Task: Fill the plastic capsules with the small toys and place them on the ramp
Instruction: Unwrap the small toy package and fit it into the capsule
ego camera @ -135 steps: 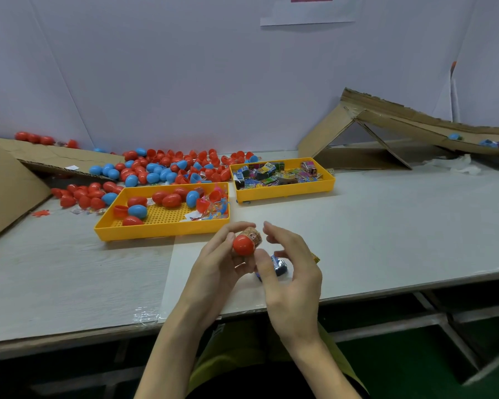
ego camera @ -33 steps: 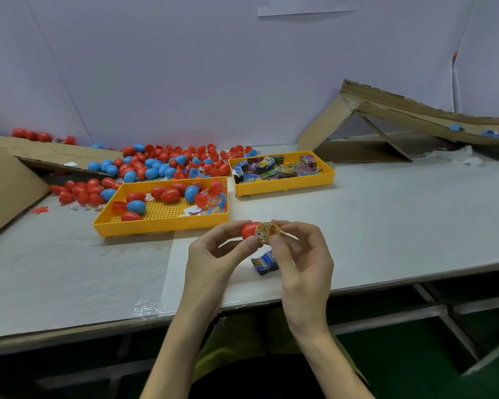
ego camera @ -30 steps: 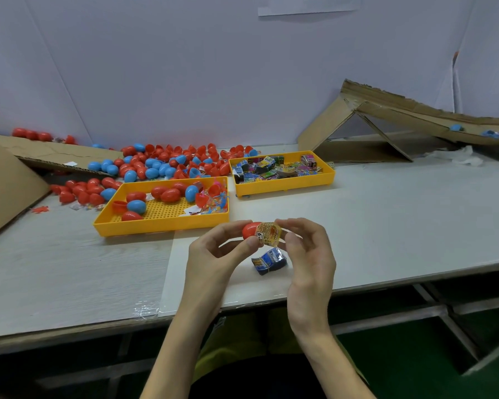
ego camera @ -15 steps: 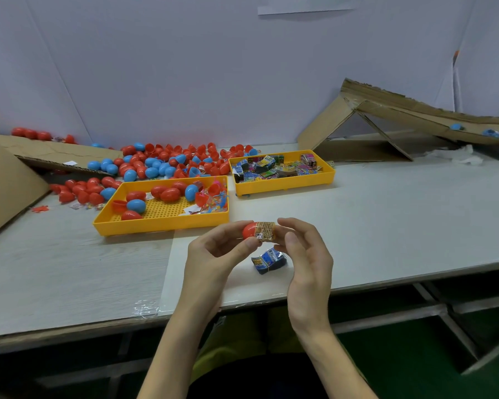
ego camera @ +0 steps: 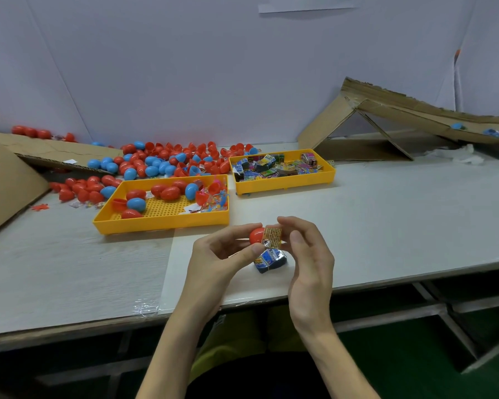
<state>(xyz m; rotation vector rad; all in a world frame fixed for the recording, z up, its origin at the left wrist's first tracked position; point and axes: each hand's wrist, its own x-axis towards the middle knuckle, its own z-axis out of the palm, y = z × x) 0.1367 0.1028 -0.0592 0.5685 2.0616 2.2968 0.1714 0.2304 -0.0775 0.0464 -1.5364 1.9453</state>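
My left hand pinches a red capsule half above the table's front edge. My right hand holds a small orange toy packet pressed against the capsule's open side. A blue toy packet lies on the table just below both hands. The cardboard ramp rises at the far right, with a blue capsule lying on its slope.
A yellow tray with red and blue capsules sits ahead on the left. A second yellow tray of toy packets is behind it to the right. Loose capsules are piled by the wall. A cardboard sheet leans at the left.
The orange packet has turned and sits closer against the red capsule half. Both hands stay in about the same place above the blue packet.
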